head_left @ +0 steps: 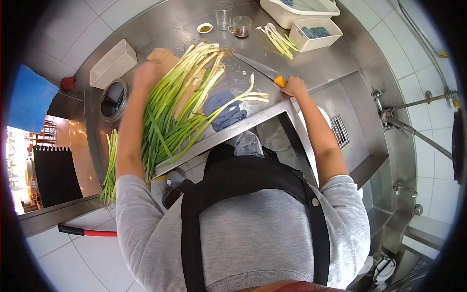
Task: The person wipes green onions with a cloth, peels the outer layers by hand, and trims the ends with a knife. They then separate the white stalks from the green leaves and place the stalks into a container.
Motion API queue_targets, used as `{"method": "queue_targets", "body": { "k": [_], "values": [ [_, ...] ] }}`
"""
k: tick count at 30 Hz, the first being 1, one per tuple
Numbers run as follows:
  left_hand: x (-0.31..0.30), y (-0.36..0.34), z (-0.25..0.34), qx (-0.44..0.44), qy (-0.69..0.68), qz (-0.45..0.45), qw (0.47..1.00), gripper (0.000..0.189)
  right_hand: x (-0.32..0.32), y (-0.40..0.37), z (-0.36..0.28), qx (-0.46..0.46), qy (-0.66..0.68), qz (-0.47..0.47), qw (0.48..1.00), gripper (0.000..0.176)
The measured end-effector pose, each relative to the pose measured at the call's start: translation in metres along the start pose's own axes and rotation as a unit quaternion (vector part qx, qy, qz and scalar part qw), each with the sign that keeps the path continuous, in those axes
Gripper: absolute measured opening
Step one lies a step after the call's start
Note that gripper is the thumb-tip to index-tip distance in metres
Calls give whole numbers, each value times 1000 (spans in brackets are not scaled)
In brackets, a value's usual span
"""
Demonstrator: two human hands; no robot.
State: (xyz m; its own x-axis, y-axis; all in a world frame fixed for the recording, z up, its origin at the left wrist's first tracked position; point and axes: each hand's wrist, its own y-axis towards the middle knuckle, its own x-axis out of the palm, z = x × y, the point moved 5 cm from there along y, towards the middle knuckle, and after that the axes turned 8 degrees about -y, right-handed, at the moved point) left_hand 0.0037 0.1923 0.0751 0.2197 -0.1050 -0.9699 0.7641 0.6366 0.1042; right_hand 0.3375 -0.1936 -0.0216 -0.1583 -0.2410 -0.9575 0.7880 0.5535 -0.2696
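Note:
A large pile of green onions (170, 107) lies on the steel counter, white root ends toward the back, over brown paper. My left hand (150, 75) is at the pile's left side by the brown paper (163, 57); it is blurred and its fingers cannot be made out. To the right, my right hand (295, 86) is closed on the orange handle of a knife (260, 67), whose blade points back and left. A few separate stalks (243, 97) reach over a crumpled blue-grey cloth (226, 111) between the pile and the counter's front edge.
Behind are a small bowl (205, 28), a glass (223, 17), a glass mug (241, 27), a small onion bunch (279, 41) and a white bin (315, 35). A white container (113, 63) stands left. The sink (340, 112) and pipes are right.

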Motion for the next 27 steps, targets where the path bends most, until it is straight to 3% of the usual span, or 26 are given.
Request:
{"method": "queue_targets", "body": {
  "k": [1,3,4,5,7,9,11,12,14,17,20,21,23,27],
  "values": [
    [-13,10,-49,-31,33,0,999,36,10,4,4,0,16,-10,1000,58],
    [-34,9,-150,-228,66,64,969,37,21,14,7,-31,38,-12,999,57],
    [-45,1,-161,-305,44,117,944,37,22,14,6,-63,53,-10,997,56],
    [-41,5,-158,-306,44,116,944,37,22,17,7,-63,53,-12,997,56],
    [-38,18,-96,-161,-64,118,978,37,18,11,1,-47,85,12,995,52],
    [-10,13,-25,-61,-180,107,976,36,-2,-7,-6,-30,117,20,993,51],
    [50,3,39,44,-278,18,959,25,-13,-19,-6,-12,148,30,989,50],
    [71,-21,82,79,-346,-70,932,27,-14,-23,-5,-5,169,37,985,50],
    [79,-73,159,132,-278,-194,932,27,-17,-35,-1,4,191,42,981,50],
    [96,-108,194,159,-229,-201,939,24,-11,-68,1,-16,286,21,958,49],
    [92,-115,204,234,-185,-56,953,21,-6,-121,-9,-43,443,-29,895,41],
    [90,-120,215,237,-186,-59,952,21,-15,-148,-17,-38,483,-52,873,38],
    [78,-128,232,173,-375,-3,911,21,-12,-181,-24,-36,498,-48,865,34],
    [95,-143,266,191,-483,11,855,24,2,-224,-38,-45,501,0,864,33]
  ]
}}
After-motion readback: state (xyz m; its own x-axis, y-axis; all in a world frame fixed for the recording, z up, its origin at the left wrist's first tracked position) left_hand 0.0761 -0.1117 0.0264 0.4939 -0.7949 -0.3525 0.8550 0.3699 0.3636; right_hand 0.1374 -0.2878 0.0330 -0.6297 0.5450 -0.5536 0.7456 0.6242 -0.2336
